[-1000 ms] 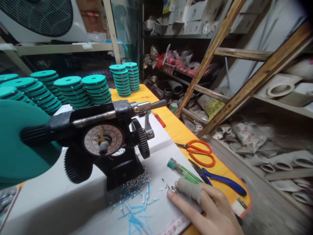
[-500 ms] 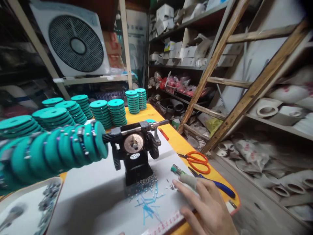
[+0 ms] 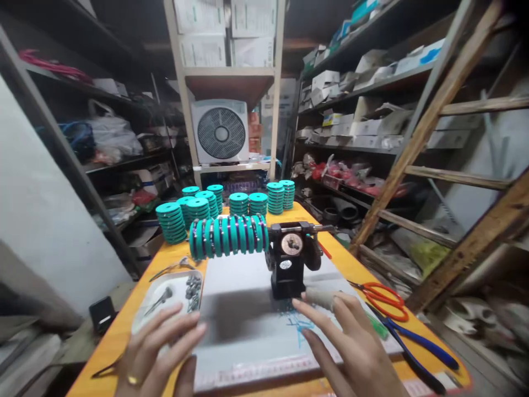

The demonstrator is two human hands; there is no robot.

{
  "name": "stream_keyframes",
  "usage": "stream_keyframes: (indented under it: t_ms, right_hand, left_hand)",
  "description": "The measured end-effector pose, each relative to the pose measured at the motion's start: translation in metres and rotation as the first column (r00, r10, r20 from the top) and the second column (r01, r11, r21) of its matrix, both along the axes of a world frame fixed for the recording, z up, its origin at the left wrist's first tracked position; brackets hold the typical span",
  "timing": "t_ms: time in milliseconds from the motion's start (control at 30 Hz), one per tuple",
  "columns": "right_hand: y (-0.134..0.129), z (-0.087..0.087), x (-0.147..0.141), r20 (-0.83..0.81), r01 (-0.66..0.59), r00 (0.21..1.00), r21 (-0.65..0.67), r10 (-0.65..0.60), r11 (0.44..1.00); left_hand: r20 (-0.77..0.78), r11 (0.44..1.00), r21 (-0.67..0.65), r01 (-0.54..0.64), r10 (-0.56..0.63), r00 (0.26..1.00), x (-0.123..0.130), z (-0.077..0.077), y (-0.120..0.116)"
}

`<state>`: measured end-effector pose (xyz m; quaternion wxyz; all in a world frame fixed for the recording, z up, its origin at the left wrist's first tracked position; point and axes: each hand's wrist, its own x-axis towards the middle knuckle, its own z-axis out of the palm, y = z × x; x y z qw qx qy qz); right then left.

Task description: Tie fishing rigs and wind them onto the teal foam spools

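Note:
My left hand (image 3: 159,347), with a ring on one finger, hovers over the near end of a white tray (image 3: 142,303) with its fingers spread. My right hand (image 3: 351,350) is stretched out above the right side of a white board (image 3: 235,350); wrapping covers one of its fingers. Neither hand holds anything. Beyond my right hand stands a black crank-type winder (image 3: 287,278) with a round dial. Its shaft, pointing left, carries a row of teal spools (image 3: 233,237). Blue scraps (image 3: 300,322) lie by my right fingertips.
Orange-handled scissors (image 3: 386,300) and blue-handled pliers (image 3: 425,344) lie at the right. Small metal parts (image 3: 193,292) fill one side of the tray. Stacks of teal spools (image 3: 258,204) line the table's back. A wooden ladder (image 3: 388,182) leans at the right.
The view has swung left and pulled back, bringing the whole row of spools into sight. My left hand has come into view over the tray. My right hand remains open above the board.

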<state>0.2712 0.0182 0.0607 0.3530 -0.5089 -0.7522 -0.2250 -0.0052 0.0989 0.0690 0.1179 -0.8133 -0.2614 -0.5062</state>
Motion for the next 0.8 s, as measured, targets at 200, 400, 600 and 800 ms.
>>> stream_keyframes:
  t_ms: [200, 400, 600, 800]
  right_hand:
    - [-0.001, 0.004, -0.015, 0.008, -0.019, 1.000, -0.006, 0.019, 1.000]
    - [-0.011, -0.001, -0.015, 0.052, -0.002, 0.999, -0.013, 0.002, 1.000]
    - [-0.012, -0.011, 0.012, -0.063, 0.176, 0.982, -0.032, -0.177, 0.984]
    - [-0.013, -0.024, 0.028, -0.116, 0.164, 0.973, -0.270, -0.201, 0.949]
  left_hand:
    - [-0.024, 0.999, -0.001, -0.046, 0.046, 0.999, -0.005, 0.064, 0.028]
    - [-0.177, 0.999, -0.011, -0.031, 0.028, 0.984, 0.007, 0.090, 0.061]
    - [-0.457, 0.999, -0.036, -0.031, 0.011, 0.889, 0.015, 0.088, 0.099]
    - [-0.373, 0.991, -0.096, 0.093, -0.122, 0.920, 0.017, 0.073, 0.120]
